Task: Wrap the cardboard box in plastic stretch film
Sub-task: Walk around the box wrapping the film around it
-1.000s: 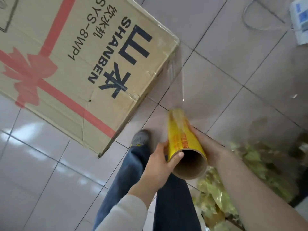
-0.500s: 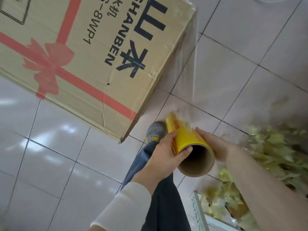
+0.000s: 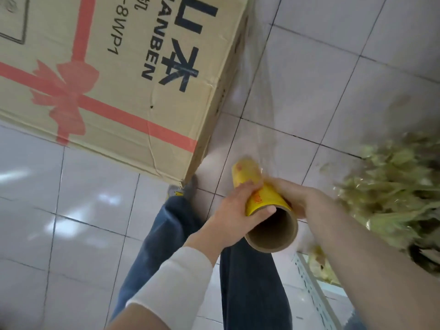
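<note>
A large brown cardboard box (image 3: 114, 75) with a red printed ribbon and dark lettering stands on the tiled floor, filling the upper left. Both hands hold a yellow roll of stretch film (image 3: 259, 198) with a cardboard core, just right of the box's near corner. My left hand (image 3: 235, 215) grips the roll from the left with the thumb on the core's rim. My right hand (image 3: 300, 201) holds it from the right. A clear sheet of film (image 3: 259, 91) runs from the roll up to the box's right edge.
My legs in blue jeans (image 3: 247, 282) and a grey shoe (image 3: 178, 190) stand by the box's corner. A blurred heap of yellow-green leafy material (image 3: 392, 198) lies on the right. A pale metal frame (image 3: 316, 289) is at the lower right. Grey floor tiles (image 3: 71, 210) surround everything.
The box now looms larger and nearer, its corner by my shoe. Both hands have carried the roll rightward, the film has stretched longer, and the leafy heap has come closer on the right.
</note>
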`<action>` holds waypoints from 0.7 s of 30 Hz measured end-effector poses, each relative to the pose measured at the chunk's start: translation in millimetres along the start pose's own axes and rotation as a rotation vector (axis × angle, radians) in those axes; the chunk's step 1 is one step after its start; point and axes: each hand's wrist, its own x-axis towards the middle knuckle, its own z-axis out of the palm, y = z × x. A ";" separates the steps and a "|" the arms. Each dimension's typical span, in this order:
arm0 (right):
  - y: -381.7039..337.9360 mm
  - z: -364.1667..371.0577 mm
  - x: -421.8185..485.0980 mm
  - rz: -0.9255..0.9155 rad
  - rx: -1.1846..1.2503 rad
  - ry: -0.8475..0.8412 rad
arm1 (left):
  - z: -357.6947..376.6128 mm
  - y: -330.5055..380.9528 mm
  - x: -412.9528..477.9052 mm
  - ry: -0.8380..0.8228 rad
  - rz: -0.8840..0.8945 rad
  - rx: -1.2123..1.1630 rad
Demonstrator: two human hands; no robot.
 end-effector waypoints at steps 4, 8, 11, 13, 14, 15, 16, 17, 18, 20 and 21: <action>33.5 9.4 13.3 0.036 0.298 0.153 | -7.7 -27.6 -9.0 0.041 -0.006 -0.058; 61.7 46.4 28.6 0.040 0.405 0.145 | -3.9 -62.4 -34.7 0.092 -0.109 -0.167; 56.6 75.1 33.8 0.031 0.356 0.113 | -13.7 -86.6 -50.1 0.005 -0.190 -0.111; 56.3 87.1 46.4 0.057 0.253 0.080 | -24.9 -97.1 -53.0 -0.048 -0.189 -0.007; 60.0 90.2 60.7 0.054 0.238 0.063 | -29.8 -99.9 -51.5 -0.054 -0.169 0.030; 63.6 93.7 73.2 0.056 0.247 0.055 | -34.8 -100.0 -48.9 -0.067 -0.136 0.055; 62.3 99.3 76.5 0.053 0.264 0.050 | -39.0 -98.3 -44.6 -0.088 -0.097 0.075; 57.8 105.9 72.2 0.049 0.285 0.051 | -43.3 -92.6 -41.3 -0.116 -0.064 0.096; 54.8 112.0 68.7 0.044 0.300 0.054 | -46.0 -88.8 -38.7 -0.141 -0.031 0.124; 56.8 117.3 65.0 0.017 0.351 0.038 | -49.2 -86.9 -37.5 -0.168 0.023 0.189; 63.0 117.5 67.0 0.010 0.375 0.043 | -50.0 -88.6 -38.9 -0.175 0.037 0.221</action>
